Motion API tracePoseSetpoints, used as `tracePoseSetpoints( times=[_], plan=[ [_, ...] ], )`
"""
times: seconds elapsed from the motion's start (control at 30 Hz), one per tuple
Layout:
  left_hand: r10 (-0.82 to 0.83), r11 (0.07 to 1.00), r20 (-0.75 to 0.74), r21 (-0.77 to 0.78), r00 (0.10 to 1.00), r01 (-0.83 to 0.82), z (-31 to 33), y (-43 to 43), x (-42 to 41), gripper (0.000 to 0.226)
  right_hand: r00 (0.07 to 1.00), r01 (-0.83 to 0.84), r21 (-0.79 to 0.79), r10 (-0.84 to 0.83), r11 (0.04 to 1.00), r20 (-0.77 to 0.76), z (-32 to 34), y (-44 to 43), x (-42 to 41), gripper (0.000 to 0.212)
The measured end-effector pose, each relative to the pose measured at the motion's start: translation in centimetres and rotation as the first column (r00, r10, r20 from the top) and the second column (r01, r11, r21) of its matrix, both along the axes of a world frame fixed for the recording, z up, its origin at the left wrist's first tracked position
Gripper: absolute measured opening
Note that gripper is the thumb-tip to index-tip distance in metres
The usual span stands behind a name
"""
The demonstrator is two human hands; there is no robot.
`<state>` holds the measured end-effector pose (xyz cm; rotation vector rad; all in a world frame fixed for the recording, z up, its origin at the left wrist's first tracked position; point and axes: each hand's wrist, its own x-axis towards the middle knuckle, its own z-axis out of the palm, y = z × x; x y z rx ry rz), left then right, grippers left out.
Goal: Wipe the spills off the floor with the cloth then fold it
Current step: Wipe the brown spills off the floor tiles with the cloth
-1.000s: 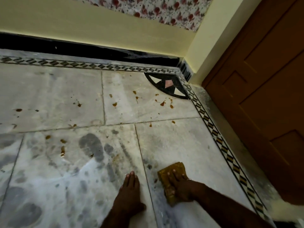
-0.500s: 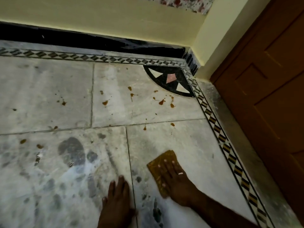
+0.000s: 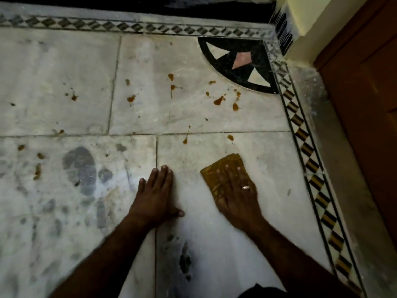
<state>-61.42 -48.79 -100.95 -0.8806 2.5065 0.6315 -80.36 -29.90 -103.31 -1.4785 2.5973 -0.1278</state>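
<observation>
Right hand (image 3: pixel 236 195) presses the cloth (image 3: pixel 231 162) with straight fingers (image 3: pixel 228 177); left hand (image 3: pixel 156 196) flat on floor (image 3: pixel 64 82).

Two hands: left hand (image 3: pixel 154 198), right hand (image 3: pixel 236 196). One cloth (image 3: pixel 221 168). One ring (image 3: pixel 246 187). Orange-brown spills (image 3: pixel 218 101): roughly twenty spots, smallest too blurred for an exact count. Four floor slabs (image 3: pixel 53 82), counted by grout lines. Two patterned border strips: top strip (image 3: pixel 129 25), right strip (image 3: pixel 305 147). One corner inlay (image 3: pixel 236 63). One door (image 3: pixel 365 104). One big grey smudge (image 3: pixel 80 168), plus several smaller ones, not countable.
</observation>
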Motion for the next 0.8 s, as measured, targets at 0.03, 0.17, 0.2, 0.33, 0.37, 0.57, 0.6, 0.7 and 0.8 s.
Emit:
tracePoseSetpoints(
  times=[0.03, 0.17, 0.2, 0.33, 0.37, 0.57, 0.6, 0.7, 0.8],
  plan=[
    [-0.007, 1.000, -0.012, -0.005, 1.000, 0.007, 0.1, -0.2, -0.6, 0.125, 0.998, 0.060, 0.014, -0.060, 0.998, 0.005, -0.1, -1.5, -1.1, 0.063],
    [-0.003, 1.000, -0.092, 0.024, 0.996, 0.006, -0.2, -0.8, -3.1, 0.127, 0.998, 0.065, 0.019, -0.065, 0.998, 0.011, -0.5, -6.5, 0.2, 0.068],
    [-0.003, 1.000, -0.099, 0.028, 0.995, 0.006, -0.4, -0.9, -3.6, 0.127, 0.999, 0.030, 0.016, -0.030, 0.999, -0.014, -0.7, -5.9, 0.7, 0.067],
    [0.011, 0.999, -0.051, 0.051, 0.999, -0.009, -0.5, -0.9, -3.6, 0.125, 0.994, -0.075, -0.023, 0.073, 0.997, -0.077, -0.6, -1.0, -0.6, 0.063],
    [0.009, 0.999, -0.042, 0.050, 0.999, -0.007, -0.3, -1.0, -3.6, 0.125, 0.995, -0.043, -0.030, 0.040, 0.999, -0.092, -0.5, -1.1, -1.5, 0.063],
    [0.015, 0.997, -0.054, 0.082, 0.998, -0.010, -0.8, -1.1, -3.8, 0.125, 0.996, 0.087, 0.041, -0.087, 0.995, -0.001, 0.0, -5.6, 1.3, 0.067],
    [0.017, 0.997, -0.060, 0.082, 0.998, -0.012, -0.9, -1.2, -3.7, 0.124, 1.000, 0.007, 0.054, -0.008, 0.999, 0.016, 0.3, -4.9, 2.0, 0.069],
    [0.004, 0.996, -0.053, 0.091, 0.999, 0.001, -0.6, -1.1, -3.7, 0.123, 0.964, -0.117, 0.041, 0.104, 0.992, 0.245, 1.5, -1.3, 1.1, 0.079],
    [0.017, 0.997, -0.038, 0.077, 0.999, -0.014, -0.3, -1.0, -4.2, 0.122, 0.947, -0.178, -0.051, 0.185, 0.983, 0.262, 1.4, 0.9, -0.8, 0.060]
  ],
)
